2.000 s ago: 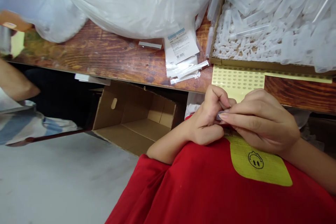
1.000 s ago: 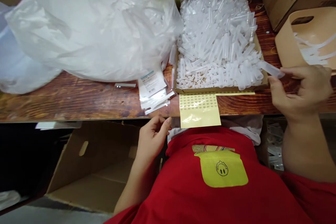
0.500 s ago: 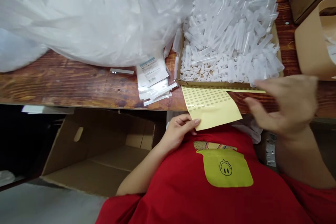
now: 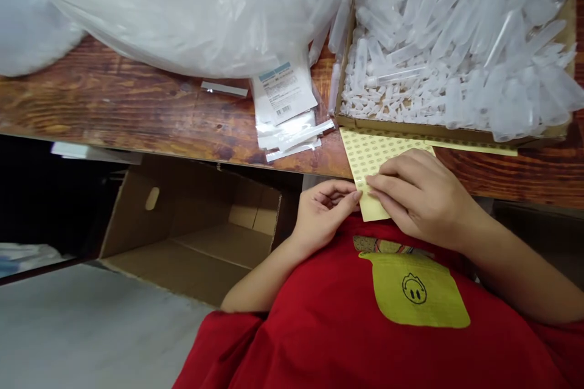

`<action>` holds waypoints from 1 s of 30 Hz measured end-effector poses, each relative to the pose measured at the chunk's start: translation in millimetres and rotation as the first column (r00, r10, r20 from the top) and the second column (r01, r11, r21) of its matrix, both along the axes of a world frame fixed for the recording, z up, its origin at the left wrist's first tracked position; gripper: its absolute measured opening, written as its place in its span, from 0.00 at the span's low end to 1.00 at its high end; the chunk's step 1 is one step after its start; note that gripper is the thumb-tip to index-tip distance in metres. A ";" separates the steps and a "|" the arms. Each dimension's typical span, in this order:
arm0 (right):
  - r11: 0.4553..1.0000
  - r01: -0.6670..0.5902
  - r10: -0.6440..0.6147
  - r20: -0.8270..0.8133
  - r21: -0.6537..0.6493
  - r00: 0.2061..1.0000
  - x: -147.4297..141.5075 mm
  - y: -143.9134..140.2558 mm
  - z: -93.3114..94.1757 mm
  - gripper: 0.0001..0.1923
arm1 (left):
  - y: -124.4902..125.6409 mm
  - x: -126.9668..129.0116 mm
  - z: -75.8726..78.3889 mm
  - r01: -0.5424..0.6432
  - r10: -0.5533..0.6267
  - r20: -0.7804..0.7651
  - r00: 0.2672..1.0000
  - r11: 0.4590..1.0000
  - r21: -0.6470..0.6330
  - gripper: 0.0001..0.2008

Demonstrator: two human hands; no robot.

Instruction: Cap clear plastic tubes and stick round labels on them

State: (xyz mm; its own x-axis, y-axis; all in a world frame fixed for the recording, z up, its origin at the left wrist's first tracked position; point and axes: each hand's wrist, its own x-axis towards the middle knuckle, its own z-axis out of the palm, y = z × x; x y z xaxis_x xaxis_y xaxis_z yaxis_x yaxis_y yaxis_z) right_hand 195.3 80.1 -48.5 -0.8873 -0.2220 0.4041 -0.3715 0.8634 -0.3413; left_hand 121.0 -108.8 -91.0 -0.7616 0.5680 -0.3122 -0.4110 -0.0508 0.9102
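Observation:
A yellow sheet of small round printed stickers [image 4: 365, 152] hangs over the table's front edge, its upper end by the shallow cardboard tray. My left hand [image 4: 326, 209] pinches the sheet's lower left edge between thumb and fingers. Over the sheet lies my right hand [image 4: 424, 197], thumb and fingertips drawn together at the lowest printed row. Whatever sits between those fingertips is too small to make out. The right hand covers the sheet's right part.
The cardboard tray [image 4: 451, 132] holds many clear plastic tubes [image 4: 483, 24] and small white pieces [image 4: 392, 100]. Left of it are a large plastic bag [image 4: 182, 12] and labelled packets [image 4: 287, 97]. An open cardboard box [image 4: 196, 237] stands below the table [image 4: 137, 103].
My right hand has come left from beyond the tray's corner down onto the sticker sheet, its fingers closing. My left hand still holds the sheet. The view has shifted closer to the table.

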 end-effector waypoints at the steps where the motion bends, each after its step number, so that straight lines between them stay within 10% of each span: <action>1: 1.000 -0.014 0.013 -0.010 -0.026 1.000 -2.3 -3.3 1.1 0.06 | 0.6 0.0 -0.1 -0.001 0.002 -0.052 0.999 1.000 0.014 0.06; 17: 0.999 0.025 -0.027 0.054 0.040 0.998 -10.3 -19.2 25.1 0.10 | 3.2 -12.5 -5.5 -0.005 0.052 -0.830 0.556 0.998 0.059 0.05; 30: 0.998 0.064 -0.065 0.090 0.022 0.994 -16.7 -19.8 25.6 0.13 | -1.1 -12.5 -6.9 -0.003 0.001 -0.805 0.593 1.000 -0.001 0.06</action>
State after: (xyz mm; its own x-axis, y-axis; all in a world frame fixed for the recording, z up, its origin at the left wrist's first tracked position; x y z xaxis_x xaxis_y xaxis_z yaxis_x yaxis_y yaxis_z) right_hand 178.6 60.3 -23.0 -0.9329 -0.1701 0.3174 -0.2831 0.8912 -0.3545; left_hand 108.5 -109.9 -97.9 -0.7050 0.5661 0.4272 0.4891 -0.0481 0.8709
